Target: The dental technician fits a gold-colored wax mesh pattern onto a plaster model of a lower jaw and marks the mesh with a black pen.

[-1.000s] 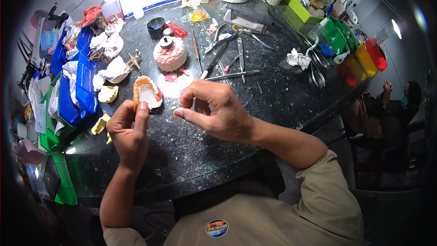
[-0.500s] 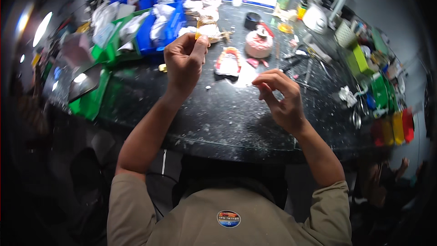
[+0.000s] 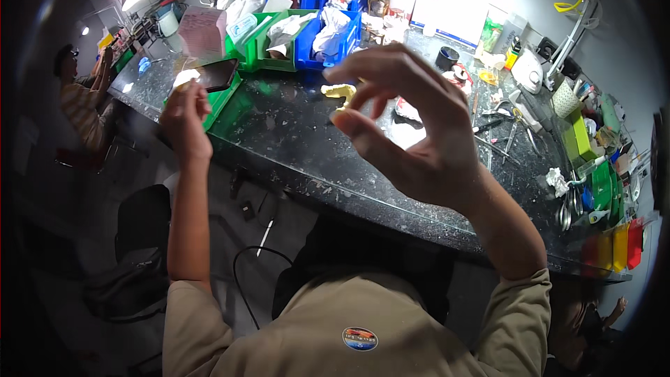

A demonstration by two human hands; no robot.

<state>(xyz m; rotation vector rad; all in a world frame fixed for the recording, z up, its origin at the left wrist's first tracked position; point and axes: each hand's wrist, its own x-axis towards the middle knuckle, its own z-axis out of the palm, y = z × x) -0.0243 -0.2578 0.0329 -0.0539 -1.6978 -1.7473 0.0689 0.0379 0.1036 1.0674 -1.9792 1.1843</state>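
Note:
My left hand point(image 3: 187, 122) is at the left, its fingers curled closed at the near edge of a dark smartphone point(image 3: 220, 75), which it appears to hold by the left end over a green tray point(image 3: 223, 103). My right hand point(image 3: 426, 126) is raised over the middle of the bench, thumb and fingers curved and apart, nothing visible between them. Beyond its fingertips lies a yellow horseshoe-shaped dental piece point(image 3: 338, 91), partly hidden. Behind the hand, a dental model point(image 3: 407, 110) with a white and reddish arch shows only in part.
Green bins point(image 3: 286, 63) and a blue bin point(image 3: 349, 56) stand at the back. A black cup point(image 3: 447, 57), scissors point(image 3: 513, 129) and other hand tools lie right of centre. Crumpled tissue point(image 3: 557, 181) sits near the right edge. Far left, another person point(image 3: 87, 101) sits at a bench.
The view has swung left. My left hand moved left from the bench middle to the smartphone, which now lies at a different angle. My right hand rose and spread its fingers.

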